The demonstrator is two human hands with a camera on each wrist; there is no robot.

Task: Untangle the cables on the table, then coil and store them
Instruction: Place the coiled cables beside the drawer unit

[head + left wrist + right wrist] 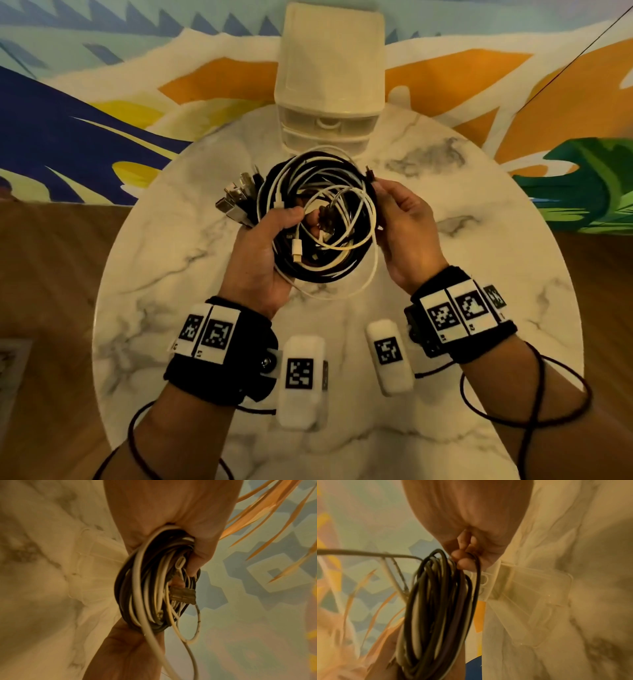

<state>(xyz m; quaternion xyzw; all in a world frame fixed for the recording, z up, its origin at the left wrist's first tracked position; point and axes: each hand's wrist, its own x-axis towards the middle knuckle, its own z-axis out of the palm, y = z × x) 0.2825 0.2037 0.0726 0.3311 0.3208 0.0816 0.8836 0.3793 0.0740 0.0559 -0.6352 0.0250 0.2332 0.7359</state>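
A tangled bundle of black and white cables (318, 219) hangs above the round marble table (171, 274). My left hand (263, 253) grips the bundle's left side, thumb over the loops, with several metal plugs (236, 202) sticking out past the fingers. My right hand (400, 219) pinches a black cable (371, 176) at the bundle's upper right edge. The left wrist view shows the coil (154, 591) wedged in the palm, with a clear plug (183, 595) inside it. The right wrist view shows the fingertips (464, 559) curled on a black strand (436, 601).
A white plastic drawer unit (329, 78) stands at the table's far edge, just behind the bundle, drawers closed. Two white tagged blocks (301, 373) (388, 356) lie on the table near my wrists. A colourful rug covers the floor beyond.
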